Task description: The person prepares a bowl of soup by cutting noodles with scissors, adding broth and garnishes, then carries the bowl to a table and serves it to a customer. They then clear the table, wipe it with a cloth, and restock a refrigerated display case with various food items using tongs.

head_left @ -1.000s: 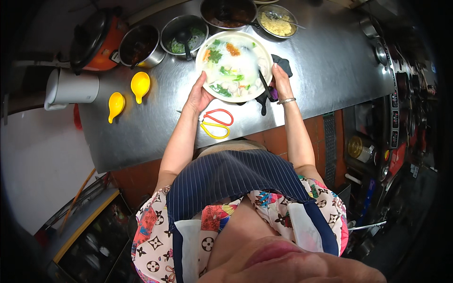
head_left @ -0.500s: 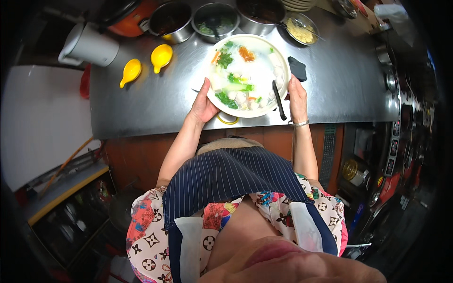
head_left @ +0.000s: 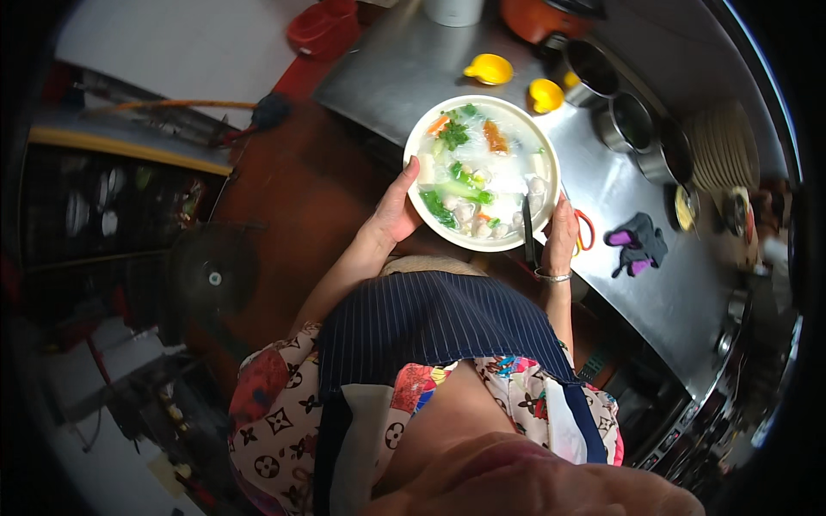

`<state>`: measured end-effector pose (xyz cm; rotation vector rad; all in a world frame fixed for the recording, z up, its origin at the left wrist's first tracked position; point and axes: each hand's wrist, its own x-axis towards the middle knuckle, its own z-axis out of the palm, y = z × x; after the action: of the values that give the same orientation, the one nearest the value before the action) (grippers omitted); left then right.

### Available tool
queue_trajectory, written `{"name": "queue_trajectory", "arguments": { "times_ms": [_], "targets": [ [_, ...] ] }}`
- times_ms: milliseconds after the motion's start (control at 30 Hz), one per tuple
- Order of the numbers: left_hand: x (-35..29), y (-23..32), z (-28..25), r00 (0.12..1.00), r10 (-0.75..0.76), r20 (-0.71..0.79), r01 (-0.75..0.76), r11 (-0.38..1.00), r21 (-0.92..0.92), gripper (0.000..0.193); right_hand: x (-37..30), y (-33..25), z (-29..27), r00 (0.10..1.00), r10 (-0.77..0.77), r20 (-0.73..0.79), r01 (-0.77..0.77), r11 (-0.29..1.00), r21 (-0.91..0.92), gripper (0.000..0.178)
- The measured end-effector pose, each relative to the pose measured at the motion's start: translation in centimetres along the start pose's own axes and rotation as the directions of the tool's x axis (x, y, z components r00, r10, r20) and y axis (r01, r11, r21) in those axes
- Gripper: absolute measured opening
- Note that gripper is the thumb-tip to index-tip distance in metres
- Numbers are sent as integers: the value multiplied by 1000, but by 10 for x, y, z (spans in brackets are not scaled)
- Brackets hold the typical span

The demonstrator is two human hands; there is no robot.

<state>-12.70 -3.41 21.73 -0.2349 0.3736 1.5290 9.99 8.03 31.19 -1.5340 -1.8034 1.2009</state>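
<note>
Between my two hands is a large cream-coloured bowl (head_left: 469,245) of pale soup, with leafy greens, meatballs, carrot, white chunks and an orange-brown piece in it. My left hand (head_left: 394,206) grips the bowl's left side, thumb on the rim. At the lower right side my right hand (head_left: 563,237) holds it, fingers mostly hidden beneath. A black-handled spoon (head_left: 529,236) leans out over the rim near my right hand, its head in the soup. The bowl is held in front of my apron, partly beyond the counter's edge. Scissors with red-orange handles (head_left: 587,230) lie beside my right hand.
On the steel counter (head_left: 379,82) are two yellow scoops (head_left: 489,69), an orange cooker (head_left: 538,21), several metal pots (head_left: 626,122), stacked plates (head_left: 724,146) and a dark cloth-like item with purple patches (head_left: 637,245). A red basin (head_left: 323,30) and a round fan-like object (head_left: 211,275) are to the left.
My body has turned left, so the counter now slants away to the right. The bowl, still in both hands, has moved from over the counter toward its left end and the floor.
</note>
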Motion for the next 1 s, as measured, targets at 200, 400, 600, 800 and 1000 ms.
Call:
{"name": "queue_trajectory", "arguments": {
  "times_ms": [200,400,600,800,1000],
  "targets": [
    [-13,31,-50,988,149,-45,-147,989,30,71,18,13,68,981,115,155,-137,981,140,54],
    [-26,59,-93,936,266,-232,-283,958,-46,62,60,21,130,920,95,380,-147,983,110,50],
    [-37,100,-128,892,413,-184,-417,909,16,64,90,34,204,867,-97,488,46,992,114,46],
    [-27,116,-144,871,442,-214,-457,889,-27,66,103,12,233,830,-87,550,25,992,120,47],
    [-33,150,-138,883,438,-167,-451,891,-47,66,106,-20,254,828,-91,553,37,993,108,47]
  ]
}}
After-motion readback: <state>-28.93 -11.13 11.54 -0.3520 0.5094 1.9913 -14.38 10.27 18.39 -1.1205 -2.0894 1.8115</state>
